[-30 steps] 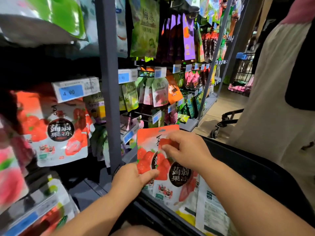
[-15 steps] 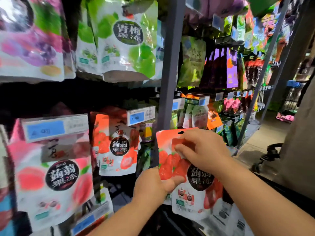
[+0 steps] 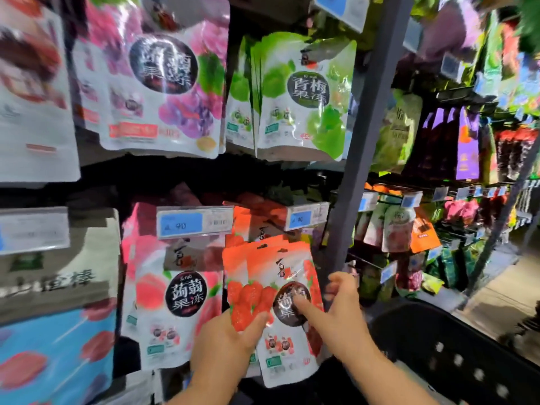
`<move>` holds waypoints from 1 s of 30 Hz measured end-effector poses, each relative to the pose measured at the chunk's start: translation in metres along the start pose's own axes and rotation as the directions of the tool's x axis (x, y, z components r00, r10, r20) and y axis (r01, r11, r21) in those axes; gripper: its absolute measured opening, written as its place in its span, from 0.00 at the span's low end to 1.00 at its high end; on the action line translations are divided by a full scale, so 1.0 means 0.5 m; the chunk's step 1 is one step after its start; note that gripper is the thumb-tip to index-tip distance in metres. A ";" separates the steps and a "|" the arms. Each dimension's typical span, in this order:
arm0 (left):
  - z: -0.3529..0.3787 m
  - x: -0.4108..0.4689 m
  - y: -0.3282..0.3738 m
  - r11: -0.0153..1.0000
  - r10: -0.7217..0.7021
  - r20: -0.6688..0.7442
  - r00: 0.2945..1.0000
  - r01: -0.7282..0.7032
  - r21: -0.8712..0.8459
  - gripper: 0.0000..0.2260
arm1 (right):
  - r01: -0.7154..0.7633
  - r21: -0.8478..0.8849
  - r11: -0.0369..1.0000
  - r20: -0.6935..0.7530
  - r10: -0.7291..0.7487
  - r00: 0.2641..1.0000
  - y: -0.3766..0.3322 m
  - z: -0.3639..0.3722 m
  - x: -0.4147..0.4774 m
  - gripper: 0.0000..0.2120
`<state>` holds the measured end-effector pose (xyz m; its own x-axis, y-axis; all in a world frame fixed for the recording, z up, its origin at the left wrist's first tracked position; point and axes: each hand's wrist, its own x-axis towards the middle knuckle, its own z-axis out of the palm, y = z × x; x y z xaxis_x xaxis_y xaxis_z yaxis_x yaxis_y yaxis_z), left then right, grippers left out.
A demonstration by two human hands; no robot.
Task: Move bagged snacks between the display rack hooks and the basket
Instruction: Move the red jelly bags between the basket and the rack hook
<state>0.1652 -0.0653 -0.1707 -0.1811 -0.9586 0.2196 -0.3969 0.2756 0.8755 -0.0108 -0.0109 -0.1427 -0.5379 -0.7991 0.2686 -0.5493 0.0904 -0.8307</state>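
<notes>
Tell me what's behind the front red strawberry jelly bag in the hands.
A second red strawberry bag shows at its left edge; more red bags hang beyond. Their lower parts are covered.

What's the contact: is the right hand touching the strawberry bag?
Touching. The head view shows the right hand with its forefinger laid on the strawberry bag, on its dark label.

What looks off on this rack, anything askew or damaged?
Nothing damaged or spilled. Only oddity: the strawberry bags that the left hand grips are on no hook, fanned and slightly tilted in front of the rack, the right hand touching the front one.
</notes>
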 end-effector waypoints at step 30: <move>-0.102 -0.016 0.021 0.986 -0.115 -0.056 0.992 0.120 0.111 0.14 | -0.064 0.440 0.896 0.010 0.066 0.998 0.083 0.056 0.054 0.27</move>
<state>0.2084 -0.0585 -0.1411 -0.0838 -0.9864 0.1413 -0.5132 0.1642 0.8424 -0.0302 -0.0455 -0.1836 -0.5662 -0.7975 0.2084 -0.1763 -0.1298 -0.9757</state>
